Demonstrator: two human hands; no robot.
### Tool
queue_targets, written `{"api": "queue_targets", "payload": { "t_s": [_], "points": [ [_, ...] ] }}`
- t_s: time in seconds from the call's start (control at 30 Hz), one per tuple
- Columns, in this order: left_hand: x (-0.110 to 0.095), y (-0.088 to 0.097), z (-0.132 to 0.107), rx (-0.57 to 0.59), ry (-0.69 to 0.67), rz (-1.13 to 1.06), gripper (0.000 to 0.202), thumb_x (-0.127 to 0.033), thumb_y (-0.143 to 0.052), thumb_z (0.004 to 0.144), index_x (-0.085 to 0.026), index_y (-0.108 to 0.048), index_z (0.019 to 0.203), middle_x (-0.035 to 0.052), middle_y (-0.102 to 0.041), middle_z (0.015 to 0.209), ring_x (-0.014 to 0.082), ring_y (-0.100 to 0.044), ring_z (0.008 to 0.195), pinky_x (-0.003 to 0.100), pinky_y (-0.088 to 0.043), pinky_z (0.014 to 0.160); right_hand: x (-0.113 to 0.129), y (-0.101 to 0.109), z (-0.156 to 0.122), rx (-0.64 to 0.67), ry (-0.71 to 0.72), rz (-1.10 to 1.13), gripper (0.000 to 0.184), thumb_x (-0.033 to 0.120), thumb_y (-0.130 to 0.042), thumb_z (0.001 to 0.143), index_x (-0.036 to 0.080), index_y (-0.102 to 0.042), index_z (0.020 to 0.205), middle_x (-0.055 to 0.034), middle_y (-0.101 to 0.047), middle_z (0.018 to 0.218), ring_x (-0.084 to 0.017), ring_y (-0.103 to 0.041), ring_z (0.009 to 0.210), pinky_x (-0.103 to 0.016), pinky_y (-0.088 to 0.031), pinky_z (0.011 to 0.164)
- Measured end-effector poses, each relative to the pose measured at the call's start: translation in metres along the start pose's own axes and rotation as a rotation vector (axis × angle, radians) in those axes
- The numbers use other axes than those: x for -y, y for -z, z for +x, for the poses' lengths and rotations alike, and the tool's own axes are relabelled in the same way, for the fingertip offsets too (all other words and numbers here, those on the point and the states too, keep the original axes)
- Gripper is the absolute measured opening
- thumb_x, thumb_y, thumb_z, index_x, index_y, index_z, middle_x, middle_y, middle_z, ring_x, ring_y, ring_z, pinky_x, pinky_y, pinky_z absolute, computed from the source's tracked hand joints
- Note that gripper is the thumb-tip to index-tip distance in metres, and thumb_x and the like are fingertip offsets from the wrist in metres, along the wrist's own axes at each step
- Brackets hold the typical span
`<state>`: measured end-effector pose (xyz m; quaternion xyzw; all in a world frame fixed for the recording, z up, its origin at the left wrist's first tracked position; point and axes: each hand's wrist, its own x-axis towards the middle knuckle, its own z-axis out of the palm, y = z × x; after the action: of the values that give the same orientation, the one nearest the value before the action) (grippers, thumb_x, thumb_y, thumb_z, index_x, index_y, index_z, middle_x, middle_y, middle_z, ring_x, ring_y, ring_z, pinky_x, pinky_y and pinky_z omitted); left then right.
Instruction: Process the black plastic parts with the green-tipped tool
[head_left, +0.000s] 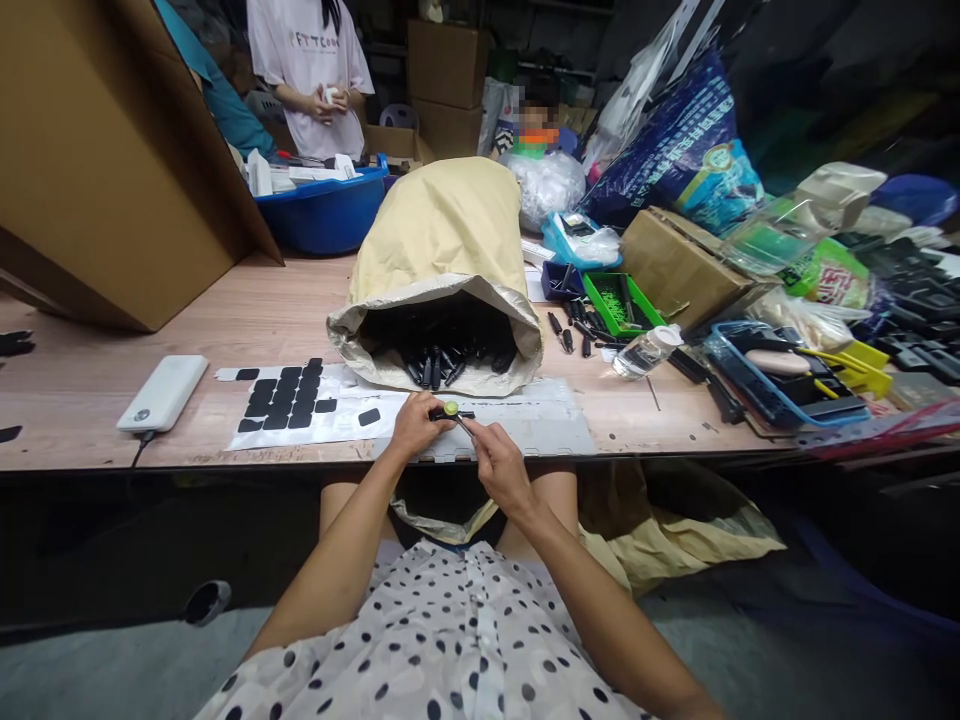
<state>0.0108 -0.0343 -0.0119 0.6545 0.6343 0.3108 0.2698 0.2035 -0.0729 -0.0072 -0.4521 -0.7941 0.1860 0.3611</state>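
Observation:
At the table's front edge, my left hand (417, 426) is closed on a small black elongated part (441, 413). A round yellow-green piece (451, 408) sits at that part, between my hands. My right hand (501, 462) pinches a thin metal tool (466, 427) whose tip reaches the round piece; its exact kind is too small to tell. Just beyond my hands lies a yellowish woven sack (442, 215), its mouth facing me, with many black parts (435, 368) inside. Left of my left hand, black rounded stickers (285, 395) lie on a white sheet (345, 425).
A white power bank (165, 393) with a cable lies left. Behind are a blue basin (330, 212) and a large carton (112, 150). Rightward are a green tray (622, 303), a clear bottle (646, 352) and a blue basket (787, 400). Two people are across the table.

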Motion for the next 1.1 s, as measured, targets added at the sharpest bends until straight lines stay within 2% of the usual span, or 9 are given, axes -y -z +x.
{"api": "queue_targets", "payload": {
  "t_s": [0.13,0.27,0.47,0.63,0.73,0.83,0.9,0.97,1.1],
  "points": [
    [0.000,-0.001,0.000,-0.013,0.000,0.009,0.010,-0.023,-0.080,0.072,-0.025,-0.073,0.079,0.0006,-0.065,0.084,0.0228,-0.058,0.093,0.036,-0.049,0.087,0.003,-0.001,-0.001,-0.046,0.019,-0.029,0.047,0.016,-0.039,0.101,0.029,-0.062,0.139,-0.0052,-0.062,0.091,-0.017,-0.063,0.085,-0.028,-0.056,0.081],
    [-0.001,-0.002,0.000,-0.024,0.007,0.008,0.006,-0.023,-0.078,0.073,-0.026,-0.072,0.074,0.0003,-0.065,0.084,0.0225,-0.058,0.092,0.035,-0.049,0.084,-0.001,-0.004,-0.004,0.018,0.014,-0.072,0.047,0.015,-0.041,0.099,0.029,-0.065,0.136,-0.0029,-0.058,0.084,-0.016,-0.061,0.076,-0.025,-0.056,0.074],
    [0.000,-0.004,0.001,-0.047,0.006,-0.016,0.012,-0.019,-0.080,0.070,-0.025,-0.074,0.078,0.0002,-0.067,0.085,0.0223,-0.060,0.094,0.036,-0.049,0.087,-0.003,0.004,-0.003,-0.068,0.006,-0.042,0.044,0.018,-0.039,0.101,0.027,-0.064,0.137,-0.0051,-0.061,0.089,-0.017,-0.062,0.083,-0.028,-0.055,0.081],
    [-0.001,-0.005,0.000,-0.056,0.024,-0.018,0.008,-0.023,-0.079,0.072,-0.026,-0.075,0.079,0.0005,-0.067,0.084,0.0226,-0.060,0.093,0.036,-0.051,0.086,-0.007,0.004,-0.009,-0.026,-0.006,-0.065,0.044,0.018,-0.038,0.101,0.027,-0.067,0.132,-0.0047,-0.061,0.087,-0.017,-0.063,0.081,-0.027,-0.055,0.078],
    [-0.002,-0.005,0.000,-0.050,0.024,-0.011,0.008,-0.024,-0.078,0.072,-0.026,-0.075,0.079,0.0006,-0.067,0.084,0.0231,-0.060,0.094,0.037,-0.051,0.087,-0.011,0.006,-0.008,-0.056,-0.002,-0.078,0.043,0.020,-0.038,0.101,0.027,-0.067,0.132,-0.0052,-0.062,0.089,-0.018,-0.064,0.084,-0.028,-0.055,0.079],
    [-0.004,-0.004,-0.001,-0.052,0.017,0.006,0.008,-0.023,-0.077,0.072,-0.026,-0.075,0.079,0.0012,-0.067,0.085,0.0241,-0.060,0.095,0.038,-0.051,0.087,-0.023,0.015,0.006,-0.109,0.000,-0.146,0.042,0.022,-0.039,0.102,0.027,-0.066,0.134,-0.0072,-0.065,0.097,-0.020,-0.064,0.091,-0.030,-0.054,0.083],
    [-0.005,-0.003,-0.001,-0.051,0.017,0.024,0.010,-0.022,-0.077,0.071,-0.026,-0.074,0.080,0.0017,-0.067,0.087,0.0246,-0.059,0.095,0.038,-0.051,0.087,-0.038,0.024,0.019,-0.106,-0.010,-0.246,0.041,0.023,-0.040,0.102,0.026,-0.067,0.132,-0.0079,-0.065,0.099,-0.020,-0.062,0.091,-0.029,-0.052,0.080],
    [-0.006,-0.002,-0.002,-0.047,0.014,0.037,0.013,-0.022,-0.078,0.069,-0.025,-0.074,0.081,0.0020,-0.067,0.088,0.0251,-0.059,0.095,0.038,-0.051,0.087,-0.056,0.032,0.032,-0.066,-0.012,-0.375,0.038,0.022,-0.043,0.100,0.026,-0.070,0.127,-0.0077,-0.064,0.096,-0.021,-0.060,0.088,-0.029,-0.049,0.075],
    [-0.009,-0.001,-0.004,-0.037,0.009,0.053,0.018,-0.022,-0.077,0.065,-0.026,-0.073,0.082,0.0019,-0.066,0.089,0.0261,-0.059,0.094,0.039,-0.052,0.086,-0.088,0.039,0.047,0.040,0.058,-0.555,0.032,0.019,-0.051,0.096,0.026,-0.073,0.117,-0.0070,-0.062,0.088,-0.023,-0.053,0.087,-0.032,-0.042,0.076]
  ]
}}
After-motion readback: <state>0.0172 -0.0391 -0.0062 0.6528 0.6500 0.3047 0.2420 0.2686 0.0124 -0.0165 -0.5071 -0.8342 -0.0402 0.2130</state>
